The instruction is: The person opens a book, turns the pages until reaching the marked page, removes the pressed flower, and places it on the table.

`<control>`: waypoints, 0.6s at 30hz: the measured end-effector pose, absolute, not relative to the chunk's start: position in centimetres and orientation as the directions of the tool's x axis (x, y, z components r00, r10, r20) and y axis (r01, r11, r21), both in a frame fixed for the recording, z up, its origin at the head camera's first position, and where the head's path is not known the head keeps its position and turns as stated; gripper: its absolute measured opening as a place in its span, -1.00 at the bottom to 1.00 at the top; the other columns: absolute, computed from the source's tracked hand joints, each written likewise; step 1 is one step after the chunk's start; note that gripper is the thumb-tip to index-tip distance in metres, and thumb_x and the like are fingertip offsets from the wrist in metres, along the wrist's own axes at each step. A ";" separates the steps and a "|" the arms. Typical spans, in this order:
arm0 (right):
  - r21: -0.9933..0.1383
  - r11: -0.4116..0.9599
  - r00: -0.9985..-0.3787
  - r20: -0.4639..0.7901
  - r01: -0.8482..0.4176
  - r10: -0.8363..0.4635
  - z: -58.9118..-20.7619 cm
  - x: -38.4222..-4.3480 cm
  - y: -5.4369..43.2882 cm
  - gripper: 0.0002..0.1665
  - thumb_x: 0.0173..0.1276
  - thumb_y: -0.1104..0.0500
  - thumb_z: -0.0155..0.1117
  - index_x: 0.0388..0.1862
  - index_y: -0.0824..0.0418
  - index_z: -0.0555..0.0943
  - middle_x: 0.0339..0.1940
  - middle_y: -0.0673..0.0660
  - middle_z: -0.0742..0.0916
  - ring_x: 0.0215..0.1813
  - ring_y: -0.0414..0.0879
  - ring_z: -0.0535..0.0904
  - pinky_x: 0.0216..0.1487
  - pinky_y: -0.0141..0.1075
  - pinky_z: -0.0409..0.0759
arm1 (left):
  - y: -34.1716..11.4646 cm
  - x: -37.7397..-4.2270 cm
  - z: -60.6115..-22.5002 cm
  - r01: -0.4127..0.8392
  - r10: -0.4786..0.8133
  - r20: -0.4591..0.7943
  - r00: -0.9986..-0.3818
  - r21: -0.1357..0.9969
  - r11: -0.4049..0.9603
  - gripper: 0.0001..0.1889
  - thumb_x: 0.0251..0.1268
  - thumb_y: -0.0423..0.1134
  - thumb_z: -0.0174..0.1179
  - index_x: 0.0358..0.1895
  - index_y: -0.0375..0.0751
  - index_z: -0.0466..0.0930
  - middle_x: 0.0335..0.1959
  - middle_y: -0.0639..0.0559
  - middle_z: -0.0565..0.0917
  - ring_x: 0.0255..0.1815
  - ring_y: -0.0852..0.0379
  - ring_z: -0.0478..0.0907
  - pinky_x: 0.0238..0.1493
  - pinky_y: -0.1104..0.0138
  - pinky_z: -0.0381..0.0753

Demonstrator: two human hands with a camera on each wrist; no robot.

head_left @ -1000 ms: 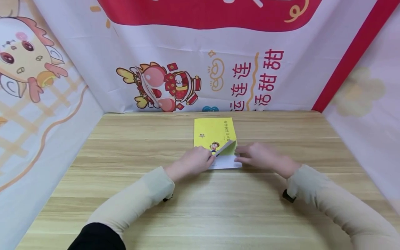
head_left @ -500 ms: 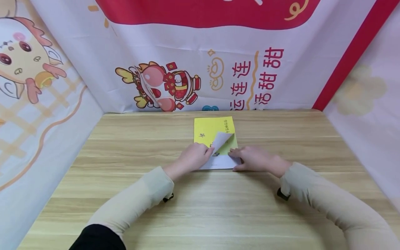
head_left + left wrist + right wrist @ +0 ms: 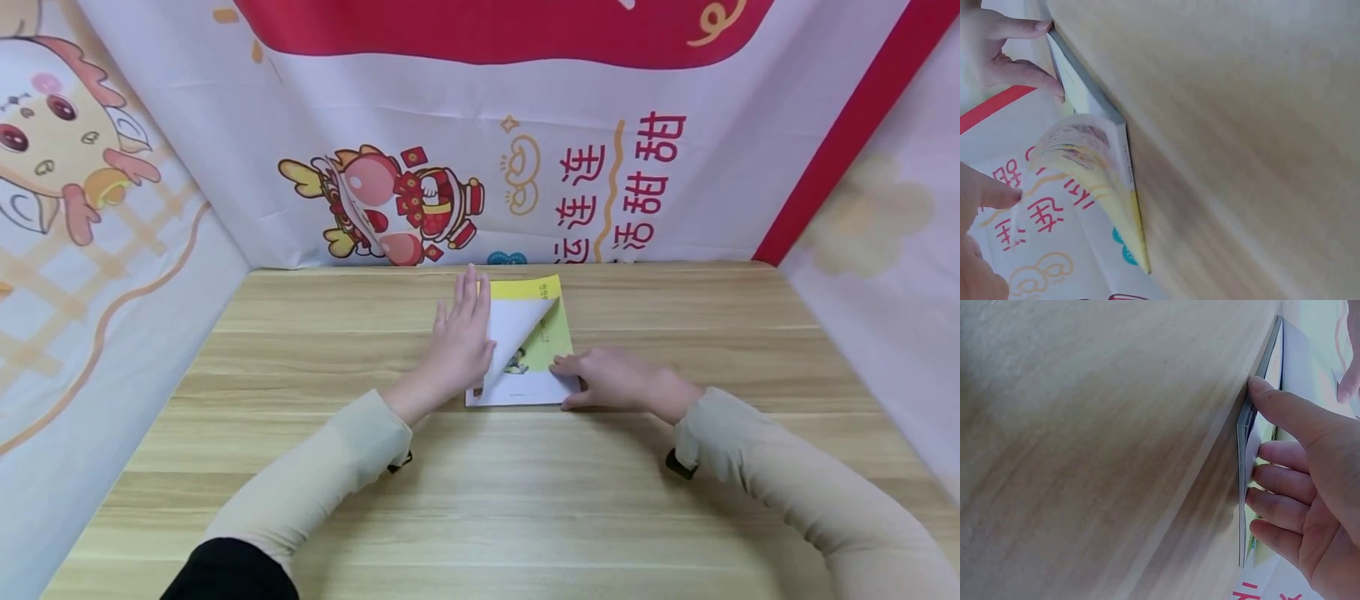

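Observation:
A thin book (image 3: 557, 329) with yellow and white artwork lies on the table. Its cover (image 3: 512, 321) is folded back toward the left, white inside showing, and beneath it lies a similar yellow page. My left hand (image 3: 461, 337), fingers straight and pointing away from me, lies along the left side against the turned cover. In the left wrist view that cover (image 3: 1082, 147) curves up off the book. My right hand (image 3: 615, 379) holds the near right corner. The right wrist view shows its thumb (image 3: 1269, 394) at the near edge and its fingers (image 3: 1282, 481) along the right edge.
The wood-grain table (image 3: 480, 500) stretches around the book on every side. A printed cloth (image 3: 450, 100) with red lettering and cartoon figures hangs at its far edge, and further cloths (image 3: 112, 350) stand along both sides.
My left hand has let go of the lifted corner, slid forward and flattened. The cover has swung further left, uncovering more of the page below. My right hand has come to the near right corner.

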State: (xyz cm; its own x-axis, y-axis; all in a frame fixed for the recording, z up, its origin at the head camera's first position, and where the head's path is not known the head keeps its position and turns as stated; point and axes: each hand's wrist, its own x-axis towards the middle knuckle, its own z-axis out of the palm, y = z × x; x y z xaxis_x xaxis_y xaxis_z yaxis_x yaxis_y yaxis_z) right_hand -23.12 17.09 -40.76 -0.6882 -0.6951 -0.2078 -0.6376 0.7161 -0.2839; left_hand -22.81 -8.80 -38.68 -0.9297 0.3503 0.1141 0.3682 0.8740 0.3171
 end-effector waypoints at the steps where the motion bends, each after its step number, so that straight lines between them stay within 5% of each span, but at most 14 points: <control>1: -0.286 0.714 -0.688 -0.204 -0.639 -0.697 -40.8 -23.1 17.1 -0.24 0.37 -0.11 0.46 0.44 0.19 0.52 0.44 0.15 0.55 0.44 0.07 0.47 0.40 0.00 0.45 | -8.8 -22.8 -38.6 0.381 0.364 0.113 -0.924 0.265 0.886 0.00 0.49 -0.30 0.17 0.65 -0.20 -0.47 0.60 -0.01 -0.66 0.62 -0.01 -0.66 0.55 -0.16 -0.37; 8: -0.294 0.709 -0.688 -0.187 -0.641 -0.701 -40.9 -23.1 17.2 -0.24 0.37 -0.11 0.46 0.43 0.20 0.53 0.44 0.17 0.55 0.42 0.08 0.49 0.40 0.00 0.44 | -9.0 -22.8 -38.9 0.452 0.452 0.011 -0.892 0.048 0.891 -0.10 0.44 -0.53 0.05 0.68 -0.21 -0.30 0.65 -0.12 -0.51 0.64 -0.11 -0.57 0.56 -0.19 -0.29; 18: -0.302 0.712 -0.693 -0.187 -0.634 -0.697 -41.0 -23.1 17.4 -0.25 0.37 -0.12 0.46 0.43 0.18 0.53 0.44 0.15 0.55 0.43 0.07 0.49 0.40 -0.01 0.44 | -10.2 -23.2 -39.6 0.484 0.485 -0.029 -0.874 0.036 0.875 -0.32 0.61 -0.20 -0.09 0.67 -0.13 -0.09 0.70 0.00 -0.24 0.67 -0.07 -0.40 0.58 -0.13 -0.21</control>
